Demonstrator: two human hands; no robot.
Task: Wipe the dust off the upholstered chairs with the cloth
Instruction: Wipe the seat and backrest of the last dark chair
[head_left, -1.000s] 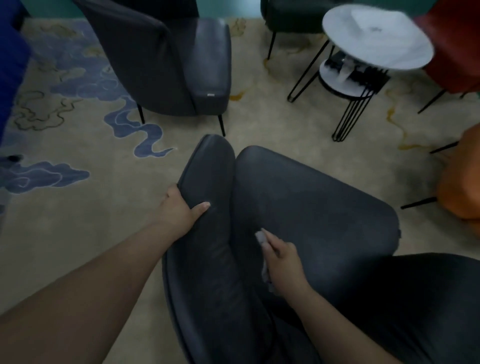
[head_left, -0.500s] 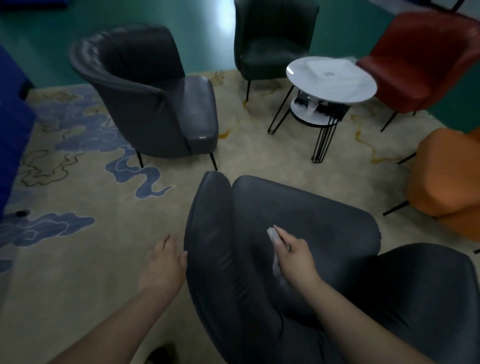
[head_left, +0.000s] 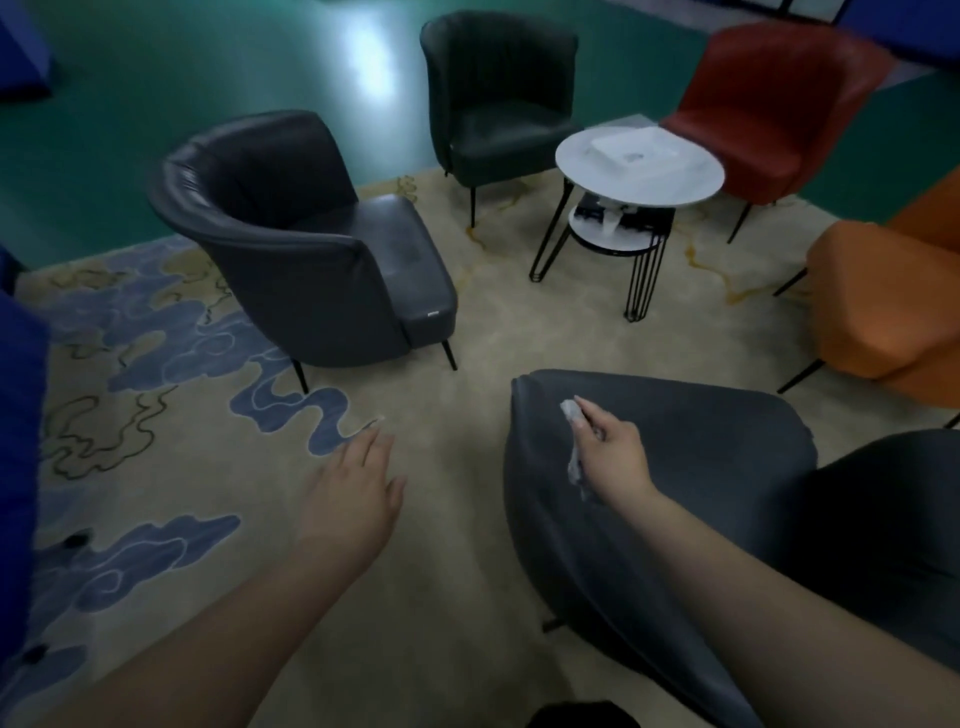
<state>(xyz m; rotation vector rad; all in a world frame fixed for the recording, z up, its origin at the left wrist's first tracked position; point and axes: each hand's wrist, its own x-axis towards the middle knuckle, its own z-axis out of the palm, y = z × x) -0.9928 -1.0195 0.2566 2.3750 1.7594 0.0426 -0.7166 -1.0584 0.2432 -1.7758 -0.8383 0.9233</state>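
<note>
**One chair under the cloth, the rest of the ring waiting**

The cloth (head_left: 573, 436), a small pale grey rag, was in the person's right hand (head_left: 612, 454), whose fingers (head_left: 592, 423) were curled round it so that one bunched end stuck out above the knuckles and a strip hung below. It lay against the near dark grey chair (head_left: 675, 467), at the left edge of the cushion close to the rounded front corner. The left hand (head_left: 353, 493) was off the chair altogether, hovering over the carpet (head_left: 467, 338) with its fingers straight and loosely spread, holding nothing.

From where I stood I could not see any dust on the leather, nor any wiped streak, so how much of this chair had been cleaned was not something the dim light would tell me. I judged the wiping of this one to be under way or close to its end, since the cloth sat at the edge instead of out on the broad middle of the cushion.

Further out stood a second dark grey chair (head_left: 322, 260) on the carpet's left side, a dark green chair (head_left: 498, 98) at the far edge, a red chair (head_left: 774, 104) beside it, and an orange chair (head_left: 883, 301) on the right. None of them showed any sign either way of having been wiped. Between them stood a small round white table (head_left: 691, 176) on black wire legs, with a pale flat thing on top that I could not make out. By my reckoning most of the job was still to do.
</note>
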